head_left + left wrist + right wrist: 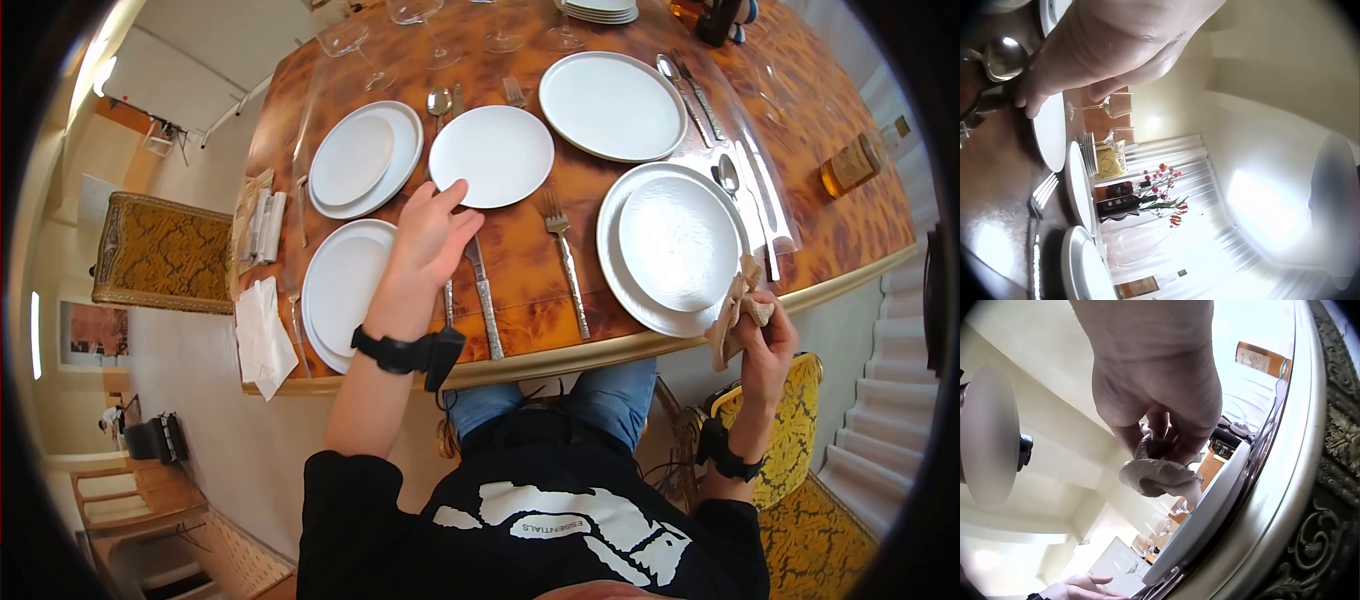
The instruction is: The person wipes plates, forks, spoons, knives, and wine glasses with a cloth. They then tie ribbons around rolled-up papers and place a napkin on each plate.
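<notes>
Near the front edge of the brown surface (pixel 530 290), the right hand (pixel 768 335) holds a crumpled brown napkin (pixel 738 315), and its fingers are clamped on it. The napkin is just beside the rim of a large plate (pixel 608 235), and on this large plate lies a small plate (pixel 678 245). Whether the napkin touches the rim cannot be told.

The left hand (pixel 433 235) is over the surface, with its fingers apart. Their tips are at the near rim of the middle plate (pixel 492 155); one cannot tell surely if they touch it.

Below the left hand lies a knife (pixel 485 305), and to the right of it a fork (pixel 568 265), both pointing away from the person. On the right side, a spoon (pixel 728 175) lies behind the large plate, and farther right stands a bottle (pixel 850 167) of amber colour. Stemmed glasses (pixel 430 12) are at the far side. At the left edge, a white napkin (pixel 265 340) lies partly over the border.
</notes>
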